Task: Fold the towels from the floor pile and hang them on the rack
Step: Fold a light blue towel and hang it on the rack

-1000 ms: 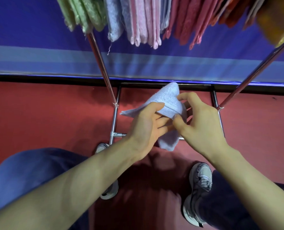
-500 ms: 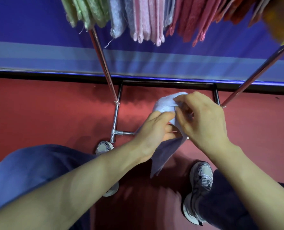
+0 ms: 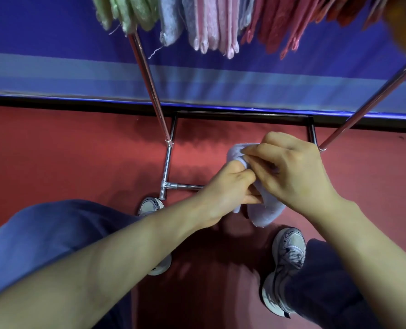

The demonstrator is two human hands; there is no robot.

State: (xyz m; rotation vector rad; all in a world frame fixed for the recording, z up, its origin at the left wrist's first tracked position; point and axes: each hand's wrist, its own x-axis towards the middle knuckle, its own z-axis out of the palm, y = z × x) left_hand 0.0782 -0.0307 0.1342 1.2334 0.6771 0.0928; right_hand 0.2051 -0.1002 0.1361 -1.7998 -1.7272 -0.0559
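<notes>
My left hand point(image 3: 228, 186) and right hand point(image 3: 292, 172), close together, both pinch the small pale-lavender terry towel point(image 3: 266, 211) above the red floor point(image 3: 78, 150), inside the chrome tube rack point(image 3: 166, 167) base. Its long axis runs away from me; the near end hangs free.

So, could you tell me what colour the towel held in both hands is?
The towel is a plain pale lavender-blue, seen best in the head view.

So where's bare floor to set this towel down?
Bare red floor lies left of the rack's chrome base bar, between the black baseboard and the left knee. A smaller patch lies right of the right pole. Crowded: the hung towels overhead and around the shoes.
</notes>
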